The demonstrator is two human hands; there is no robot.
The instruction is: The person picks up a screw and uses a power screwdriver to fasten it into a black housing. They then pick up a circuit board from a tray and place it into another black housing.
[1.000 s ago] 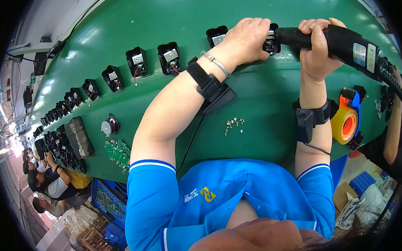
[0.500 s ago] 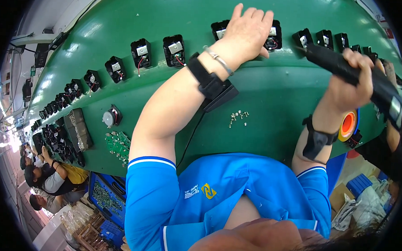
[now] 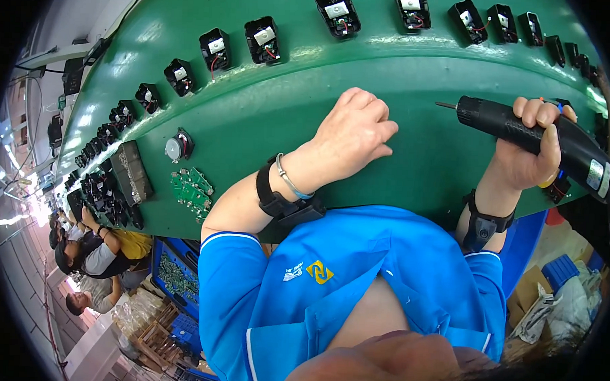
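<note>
My right hand (image 3: 531,148) is wrapped round a black electric screwdriver (image 3: 499,122), its thin bit pointing left above the table. Nearer the middle, my left hand (image 3: 357,133) hovers over the green table (image 3: 413,167) with its fingers curled in. Its fingertips face down, so whatever they may pinch is hidden. Beyond my hands runs a row of open black plastic housings, each with a silvery block and red wires inside. The nearest to my left hand are one housing (image 3: 338,15) straight ahead and another (image 3: 413,13) to its right.
On the left lie a round speaker (image 3: 179,146), several green circuit boards (image 3: 192,192) and a long grey block (image 3: 132,173). Behind them black parts (image 3: 102,195) are piled. People sit at the far left. A blue crate (image 3: 174,273) with boards stands below the table.
My left hand has come back from the housings toward my body, fingers now curled. The screwdriver has shifted away from the row. Loose screws seen earlier are now out of sight.
</note>
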